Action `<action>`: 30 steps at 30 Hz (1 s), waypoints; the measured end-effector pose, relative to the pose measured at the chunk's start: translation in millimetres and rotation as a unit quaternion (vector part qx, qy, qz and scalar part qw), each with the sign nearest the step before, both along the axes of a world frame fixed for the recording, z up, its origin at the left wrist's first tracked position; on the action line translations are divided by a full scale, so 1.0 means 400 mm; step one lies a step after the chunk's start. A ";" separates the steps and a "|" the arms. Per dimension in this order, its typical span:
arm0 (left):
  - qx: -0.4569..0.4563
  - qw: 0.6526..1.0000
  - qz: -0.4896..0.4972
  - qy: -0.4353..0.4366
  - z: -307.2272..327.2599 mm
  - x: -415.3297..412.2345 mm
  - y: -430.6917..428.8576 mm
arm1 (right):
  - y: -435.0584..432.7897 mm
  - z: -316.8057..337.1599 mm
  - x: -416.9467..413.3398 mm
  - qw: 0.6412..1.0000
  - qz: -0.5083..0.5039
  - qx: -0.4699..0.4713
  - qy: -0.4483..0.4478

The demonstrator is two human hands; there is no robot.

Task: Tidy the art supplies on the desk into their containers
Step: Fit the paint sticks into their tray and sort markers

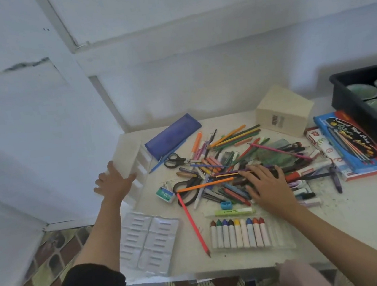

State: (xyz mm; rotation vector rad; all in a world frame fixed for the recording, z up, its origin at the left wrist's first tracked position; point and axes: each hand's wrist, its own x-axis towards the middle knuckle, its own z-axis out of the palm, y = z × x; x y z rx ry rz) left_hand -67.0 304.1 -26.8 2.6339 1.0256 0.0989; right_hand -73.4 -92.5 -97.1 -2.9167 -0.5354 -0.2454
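Starting at the left, the left hand [113, 182] rests with fingers spread on the white organizer [131, 150], gripping nothing. The blue pouch [172, 134] lies flat. The pile of pencils and pens [221, 160] sprawls loose under the right hand [268, 186], which lies flat with fingers straight. Sorting seems barely begun.

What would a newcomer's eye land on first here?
First, the tangled heap of pencils and pens in the middle of the white desk, with the right hand lying flat on its near side. Next, the left hand, spread against the white organiser at the desk's left edge. Then the neat row of paint sticks in a clear tray at the front, and the blue pencil case at the back left.
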 end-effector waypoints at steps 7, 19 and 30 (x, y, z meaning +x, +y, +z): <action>-0.122 0.969 -0.007 -0.214 0.006 -0.035 -0.005 | -0.001 -0.003 -0.001 1.000 -0.001 0.003 -0.009; -0.255 0.902 -0.087 -0.338 -0.059 -0.089 -0.038 | -0.002 0.001 0.000 1.000 0.000 0.000 0.007; -0.312 0.888 -0.124 -0.315 -0.096 -0.103 -0.007 | -0.002 0.009 -0.004 1.000 -0.002 -0.010 0.019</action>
